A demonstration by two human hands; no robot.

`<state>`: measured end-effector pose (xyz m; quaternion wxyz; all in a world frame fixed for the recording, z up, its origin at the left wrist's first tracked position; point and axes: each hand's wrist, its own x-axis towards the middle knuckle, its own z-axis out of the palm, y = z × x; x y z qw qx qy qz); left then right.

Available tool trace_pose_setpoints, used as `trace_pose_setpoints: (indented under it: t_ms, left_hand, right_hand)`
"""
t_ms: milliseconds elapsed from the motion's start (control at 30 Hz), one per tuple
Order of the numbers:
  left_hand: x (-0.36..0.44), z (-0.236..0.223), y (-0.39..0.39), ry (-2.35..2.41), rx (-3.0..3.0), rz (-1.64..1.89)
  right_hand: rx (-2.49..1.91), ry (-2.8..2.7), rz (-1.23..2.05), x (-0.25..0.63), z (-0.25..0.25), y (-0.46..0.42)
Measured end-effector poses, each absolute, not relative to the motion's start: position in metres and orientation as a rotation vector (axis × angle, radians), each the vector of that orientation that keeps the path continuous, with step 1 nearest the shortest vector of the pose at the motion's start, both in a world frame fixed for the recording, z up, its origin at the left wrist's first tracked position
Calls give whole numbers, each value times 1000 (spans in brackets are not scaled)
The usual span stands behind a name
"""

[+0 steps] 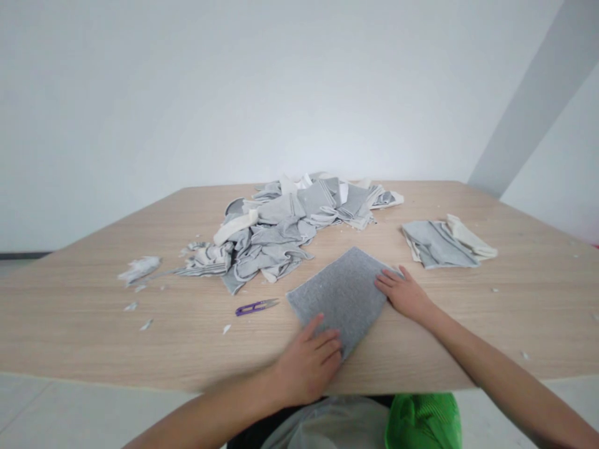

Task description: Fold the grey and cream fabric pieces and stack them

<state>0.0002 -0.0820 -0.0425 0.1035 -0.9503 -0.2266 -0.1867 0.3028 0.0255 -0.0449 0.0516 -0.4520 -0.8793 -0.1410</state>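
A grey square of knitted fabric lies flat on the wooden table in front of me, turned so one corner points away. My left hand rests on its near corner with the fingers spread. At the right corner, my right hand lies with its fingers stretched out on the cloth. Left of the fabric is a pair of purple thread snips, touched by neither hand.
A heap of grey, white and striped fabric pieces spreads over the table's back. Folded grey and cream pieces lie at right. White thread scraps are at left. Something green and mesh-like sits below the front edge.
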Motion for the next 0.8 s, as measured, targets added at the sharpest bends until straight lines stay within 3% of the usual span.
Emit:
trace_pose_setpoints:
  t_ms: [267, 500, 633, 800]
  left_hand:
    - [36, -21, -79, -671, -3114, -577]
    - [14, -8, -85, -1172, -3213, -178]
    - [23, -8, -102, -1155, -3326, 16]
    - [34, -5, -111, -1255, -3335, -12]
  right_hand:
    - [-1609, -2547, -508, 287, -28, 67]
    - [-1676, -2380, -486, 284, -50, 28]
    - [-1482, -2511, -222, 279, -59, -28]
    - [-1081, -2771, 228, 269, -42, -85]
